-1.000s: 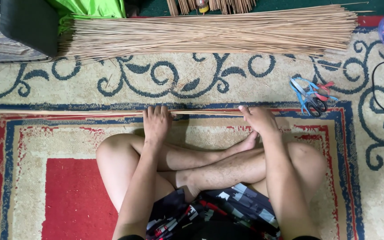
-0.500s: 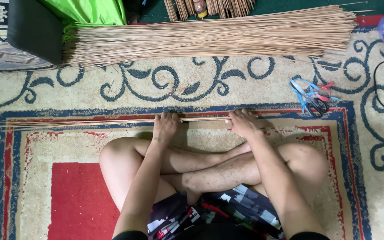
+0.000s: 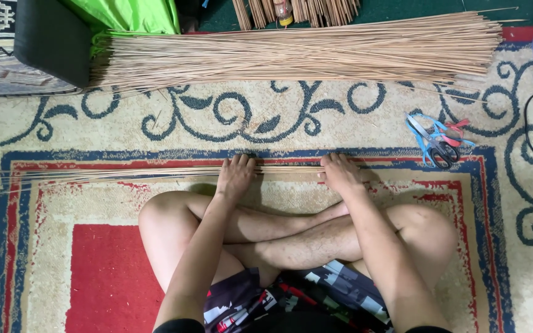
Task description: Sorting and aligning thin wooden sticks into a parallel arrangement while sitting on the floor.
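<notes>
1. Head view, looking straight down: I sit cross-legged on a patterned carpet (image 3: 63,129) — cream with dark blue scrolls and a red and blue border.

2. A thin bundle of long pale sticks (image 3: 124,173) lies flat on the carpet just ahead of my shins, running left to right. Compared with a second ago it sits closer to my legs, and my two hands have drawn nearer each other along it; the left ends now fan out slightly.

3. My left hand (image 3: 235,176) rests palm down on the bundle, fingers loosely curled over the top and pressing it to the carpet rather than closed around it.

4. My right hand (image 3: 340,172) does the same at the bundle's right end, fingers (image 3: 331,161) laid together over the sticks, half bent. I judge that I am gathering and evening up the sticks.

5. Well beyond my hands lies a large heap of the same sticks (image 3: 303,52), with further bundles (image 3: 297,9) at the top edge.

6. To the right, apart from the bundle, blue-handled scissors (image 3: 432,139) lie on the carpet. A black cable (image 3: 528,132) loops at the right edge, and a green cloth (image 3: 124,13) beside a dark box (image 3: 53,40) sits at top left. Nothing lies between my hands and the bundle.
</notes>
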